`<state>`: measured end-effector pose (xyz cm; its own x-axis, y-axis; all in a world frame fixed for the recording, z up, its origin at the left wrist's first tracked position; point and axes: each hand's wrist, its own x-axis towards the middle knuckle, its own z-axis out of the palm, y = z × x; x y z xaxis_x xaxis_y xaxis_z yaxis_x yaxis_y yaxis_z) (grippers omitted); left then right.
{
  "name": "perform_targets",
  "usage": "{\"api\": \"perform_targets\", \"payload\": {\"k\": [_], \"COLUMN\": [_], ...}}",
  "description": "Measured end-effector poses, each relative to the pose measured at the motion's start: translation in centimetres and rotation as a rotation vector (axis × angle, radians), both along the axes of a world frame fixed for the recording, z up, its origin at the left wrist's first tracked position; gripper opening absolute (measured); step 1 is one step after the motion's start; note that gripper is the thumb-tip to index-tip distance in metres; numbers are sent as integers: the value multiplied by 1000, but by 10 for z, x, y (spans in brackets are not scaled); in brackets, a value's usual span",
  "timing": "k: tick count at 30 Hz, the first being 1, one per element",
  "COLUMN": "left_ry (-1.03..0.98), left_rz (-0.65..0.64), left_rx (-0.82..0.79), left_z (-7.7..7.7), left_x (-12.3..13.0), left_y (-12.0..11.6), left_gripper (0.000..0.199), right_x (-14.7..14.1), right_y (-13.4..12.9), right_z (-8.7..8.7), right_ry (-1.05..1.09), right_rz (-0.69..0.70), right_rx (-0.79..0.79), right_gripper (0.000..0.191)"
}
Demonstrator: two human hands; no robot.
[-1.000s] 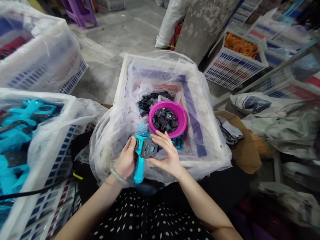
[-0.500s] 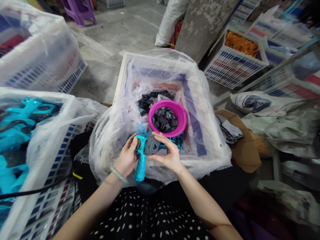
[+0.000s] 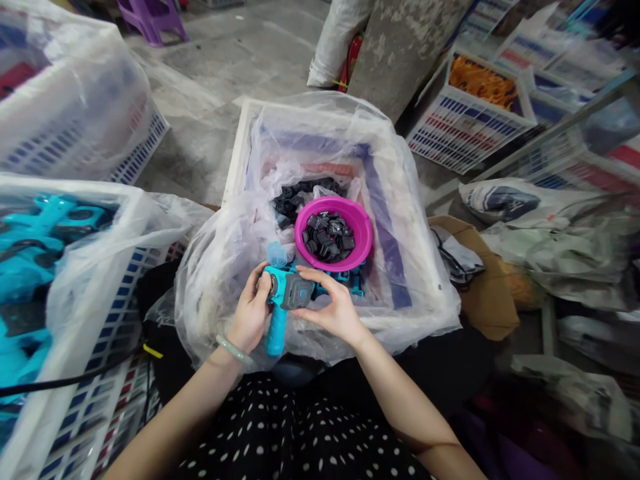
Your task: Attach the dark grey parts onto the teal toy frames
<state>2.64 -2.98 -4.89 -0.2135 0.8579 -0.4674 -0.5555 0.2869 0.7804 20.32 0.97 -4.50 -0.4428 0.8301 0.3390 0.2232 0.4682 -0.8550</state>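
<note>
A turquoise toy gun (image 3: 276, 328) with its grip pointing down is in my left hand (image 3: 251, 309). The thumb and fingers of that hand pinch its left end. My right hand (image 3: 336, 308) grips a dark grey plastic part (image 3: 299, 292) between thumb and fingers, and the part sits against the gun's body. Just beyond my hands, a magenta bowl (image 3: 369, 235) holds many small black pieces (image 3: 327, 237). More turquoise parts (image 3: 356, 281) lie under the bowl's near edge. A translucent blue piece (image 3: 276, 253) shows at the top of the gun.
A plastic-lined white crate (image 3: 425, 267) stands in front of me, with black parts (image 3: 305, 195) inside. On the left is a crate (image 3: 125, 193) of turquoise toys (image 3: 35, 233). At right are a crate of orange parts (image 3: 483, 83), cardboard (image 3: 493, 300) and plastic bags (image 3: 555, 247).
The grey part has turned and now sits closer against the gun's body, showing a more solid face. Both hands have shifted slightly left in view.
</note>
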Motion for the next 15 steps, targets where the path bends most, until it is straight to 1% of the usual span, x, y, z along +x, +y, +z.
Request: {"api": "perform_targets", "payload": {"k": [1,3,4,5,6,7,9,10,11,12,13,15], "left_ry": [13,62,104,147,178,182,110,59,18,-8,-20,-22], "left_rz": [-20,-81,-109,-130,-147,-171,-260,-317,-366,-398,-412,-399], "left_rx": [11,47,67,85,105,129,195,232,270,307,339,381], "left_z": [1,1,1,0,0,0,1,1,2,2,2,2], "left_x": [-1,-4,-6,-7,-9,-11,-14,-16,-17,-18,-19,-20], "left_y": [-1,-2,-2,-3,-4,-5,-6,-7,-7,-7,-7,-6], "left_gripper": [66,80,89,97,102,104,102,102,101,100,99,98], "right_x": [-1,-2,-2,-2,-1,0,1,1,0,-2,-4,-9], "right_y": [-1,-3,-3,-3,-2,0,1,1,0,-1,-4,-8], "right_z": [0,0,-1,-2,-4,-7,-12,-14,-15,-15,-14,-11], "right_ry": [9,22,19,15,13,22,92,151,213,270,316,358], "right_rz": [-5,-3,11,25,36,53,143,208,270,314,325,277], "right_rx": [30,81,78,47,-15,-103,-310,-398,-458,-487,-490,-453], "right_gripper": [59,56,55,60,71,86,118,127,128,123,117,109]}}
